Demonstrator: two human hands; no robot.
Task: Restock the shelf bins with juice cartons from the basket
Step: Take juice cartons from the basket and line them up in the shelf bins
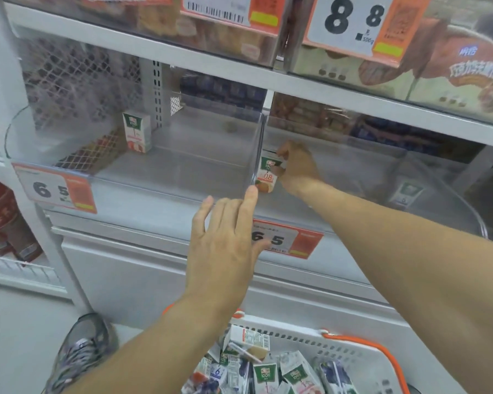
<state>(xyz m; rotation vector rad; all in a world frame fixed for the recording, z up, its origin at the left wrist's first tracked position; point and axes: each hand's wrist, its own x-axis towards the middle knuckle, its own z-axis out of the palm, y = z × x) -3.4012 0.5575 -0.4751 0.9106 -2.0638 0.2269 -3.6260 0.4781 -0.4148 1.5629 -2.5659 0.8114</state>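
My right hand (296,166) reaches into the right clear shelf bin (410,177) and grips a small juice carton (268,174) upright against the bin's left wall. My left hand (225,240) is spread flat with straight fingers, touching the front edge where the two bins meet. The left clear bin (154,172) holds one upright carton (137,132) at its back left. Another carton (404,191) shows dimly through the right bin's front. At the bottom, a white basket (339,348) with orange handles holds several juice cartons (268,371).
Price tags reading 6.5 hang on the left bin (54,189) and the right bin (285,240). A shelf (239,69) with packaged snacks lies above. My shoe (83,351) stands on the floor at lower left. Red boxes (0,217) sit on the far-left shelf.
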